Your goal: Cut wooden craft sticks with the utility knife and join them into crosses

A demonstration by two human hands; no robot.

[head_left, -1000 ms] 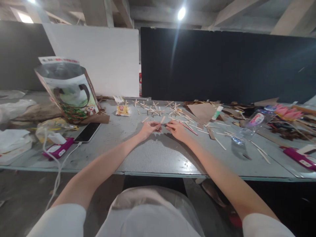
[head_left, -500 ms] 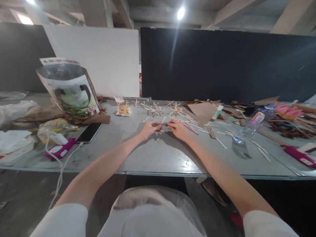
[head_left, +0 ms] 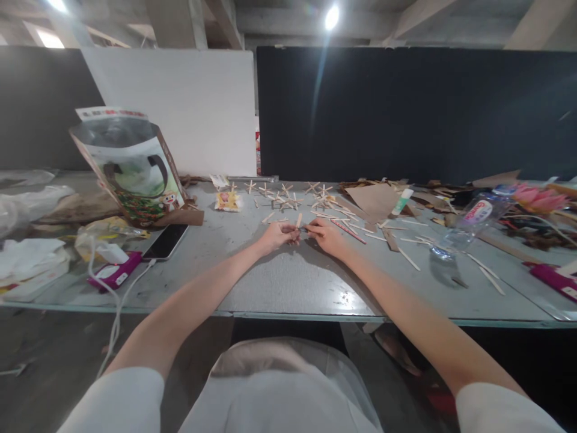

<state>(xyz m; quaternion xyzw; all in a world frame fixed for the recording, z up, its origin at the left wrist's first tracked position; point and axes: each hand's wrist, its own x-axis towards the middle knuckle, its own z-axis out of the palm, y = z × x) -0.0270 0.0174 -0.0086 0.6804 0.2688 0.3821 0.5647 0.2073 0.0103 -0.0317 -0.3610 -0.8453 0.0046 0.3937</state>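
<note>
My left hand point(head_left: 278, 236) is closed on a short flat wooden stick point(head_left: 299, 220), which points upward from the fingertips. Just to its right, my right hand point(head_left: 325, 236) is pinched around a small dark thing, too small to name, close to the stick. Beyond the hands lie several star shapes made of crossed wooden sticks point(head_left: 286, 198). Loose wooden sticks point(head_left: 351, 214) are scattered to the right, with a red-patterned pen-like stick point(head_left: 348, 231) beside my right hand.
A yellow packet point(head_left: 227, 201) lies behind the left hand. On the left are a phone point(head_left: 166, 242), a purple power bank point(head_left: 115, 272) with cables and a large printed bag point(head_left: 130, 171). Rightward are cardboard point(head_left: 370, 201), a glue stick point(head_left: 402, 202) and a plastic bottle point(head_left: 469, 222).
The stick in my left hand stands more upright than before. Both hands stay close together in nearly the same place, and the view has shifted slightly.
</note>
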